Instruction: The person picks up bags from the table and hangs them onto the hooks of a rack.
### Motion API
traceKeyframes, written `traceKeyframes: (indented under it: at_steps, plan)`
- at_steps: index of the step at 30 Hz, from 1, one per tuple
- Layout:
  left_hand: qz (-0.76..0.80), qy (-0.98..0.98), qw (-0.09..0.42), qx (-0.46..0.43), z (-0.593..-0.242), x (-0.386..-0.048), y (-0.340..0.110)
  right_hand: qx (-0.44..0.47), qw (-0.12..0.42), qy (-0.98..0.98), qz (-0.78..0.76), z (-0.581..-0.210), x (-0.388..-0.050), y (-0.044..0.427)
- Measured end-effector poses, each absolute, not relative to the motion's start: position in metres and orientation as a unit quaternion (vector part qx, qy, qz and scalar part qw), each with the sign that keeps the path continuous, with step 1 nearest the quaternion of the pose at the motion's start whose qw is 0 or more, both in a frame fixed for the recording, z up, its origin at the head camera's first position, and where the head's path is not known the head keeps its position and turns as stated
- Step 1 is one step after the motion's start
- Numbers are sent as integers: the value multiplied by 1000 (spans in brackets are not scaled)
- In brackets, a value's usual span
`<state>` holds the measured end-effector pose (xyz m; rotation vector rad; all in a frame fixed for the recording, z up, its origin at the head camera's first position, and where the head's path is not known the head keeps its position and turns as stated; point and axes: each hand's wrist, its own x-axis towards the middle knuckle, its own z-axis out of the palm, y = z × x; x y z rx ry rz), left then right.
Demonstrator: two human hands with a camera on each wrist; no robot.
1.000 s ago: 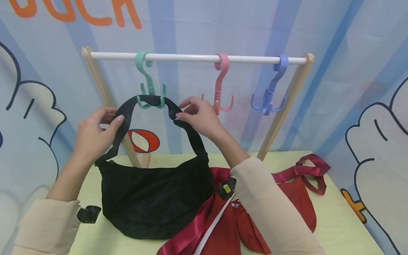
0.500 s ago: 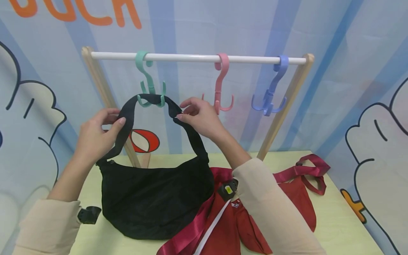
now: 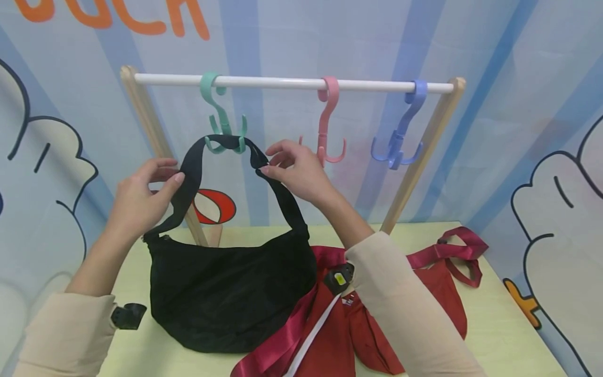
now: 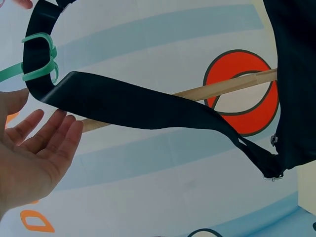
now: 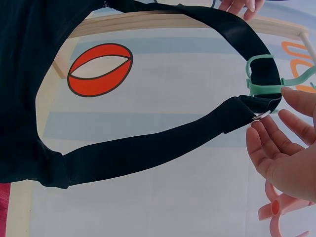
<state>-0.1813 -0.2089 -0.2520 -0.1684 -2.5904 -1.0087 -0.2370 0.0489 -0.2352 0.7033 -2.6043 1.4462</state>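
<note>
A black shoulder bag [image 3: 226, 296] sits on the table, its wide strap [image 3: 191, 173] raised in an arch. The top of the strap lies in the lower prongs of a green hook [image 3: 221, 115]. My left hand [image 3: 138, 196] holds the strap's left side, thumb in front, fingers behind. On the other side, my right hand [image 3: 303, 173] pinches the strap near a metal buckle [image 5: 261, 116]. In the left wrist view, the strap [image 4: 128, 103] runs from the hook prongs down to a ring at the bag's corner.
The green hook, a pink hook [image 3: 325, 123] and a blue hook [image 3: 402, 128] hang from a white rail [image 3: 278, 82] on wooden legs. Red bags [image 3: 330, 335] with crimson straps lie on the table [image 3: 509, 335] to the right. A printed backdrop stands behind.
The strap's top and the green hook's prongs have risen slightly. My left hand has shifted a little to the right with the strap. The bag's body has hardly moved.
</note>
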Motion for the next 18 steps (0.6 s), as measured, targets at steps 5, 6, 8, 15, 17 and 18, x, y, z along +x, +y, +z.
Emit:
traceKeyframes:
  at_steps: [5, 6, 8, 15, 17, 18]
  plan:
    - [-353, -917, 177, -57, -250, -180, -209, 232, 42, -851, 469, -234, -237, 49]
    - [-353, -917, 178, -56, -250, -180, -209, 232, 42, -851, 468, -234, -236, 49]
    - [-353, -916, 179, -57, -250, -180, -209, 233, 44, -851, 468, -233, -236, 50]
    - [-358, -913, 189, -58, -251, -180, -210, 241, 44, -848, 470, -233, -233, 52]
    - [-358, -911, 196, -58, -251, -179, -210, 245, 43, -847, 470, -232, -232, 53]
    - [-358, -910, 200, -58, -251, -178, -209, 247, 44, -846, 470, -232, -231, 53]
